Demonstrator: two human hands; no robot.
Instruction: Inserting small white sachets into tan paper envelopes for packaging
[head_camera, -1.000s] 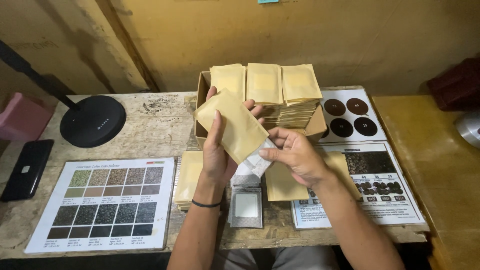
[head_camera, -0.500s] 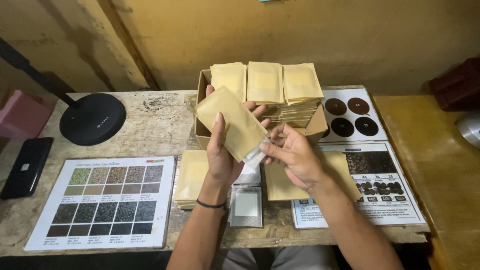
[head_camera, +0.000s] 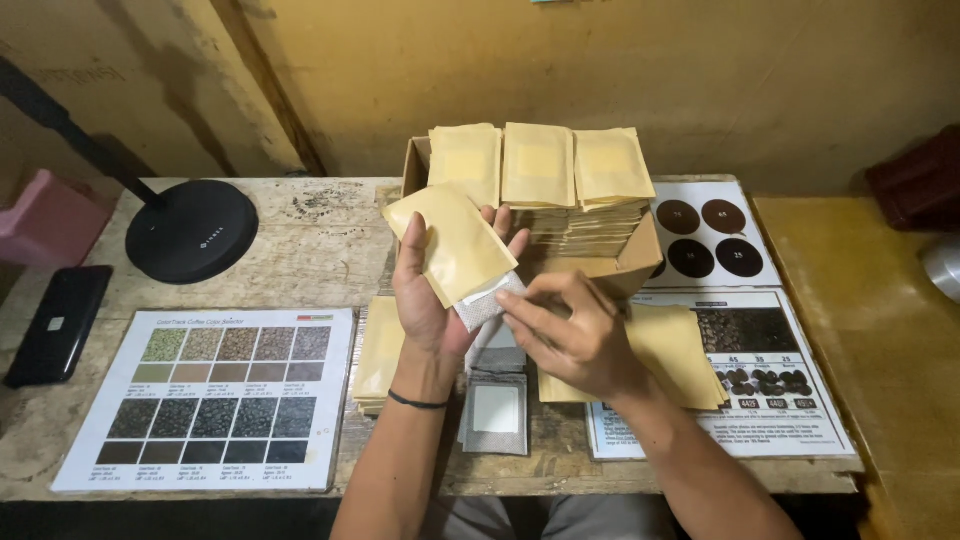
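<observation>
Pouch (head_camera: 455, 245), tan and flat, is sitting tilted in the left hand (head_camera: 432, 290), raised above the table (head_camera: 300, 235) in front of the box (head_camera: 610, 265). Going from the left: a black phone (head_camera: 58, 322) is lying at the table's edge, a round lamp base (head_camera: 192, 230) is resting behind a colour chart (head_camera: 215, 400), and a low stack (head_camera: 380, 352) of more pouches is lying under the left wrist. The left fingers are clasping the pouch from behind, palm up, with the open mouth pointing down toward the right. A grey sachet (head_camera: 487, 302) is sticking half out of that mouth, and the right hand (head_camera: 570, 335) is pinching its free end between thumb and fingertips. Below, a spare grey sachet (head_camera: 497, 408) is lying flat on the table.

Doing this well probably means keeping the pouch mouth spread by a light left grip, not squeezing it flat, and feeding the sachet straight along the pouch's length so its corners are not catching the seams. Pushing from the sachet's end rather than its middle should keep it from buckling
</observation>
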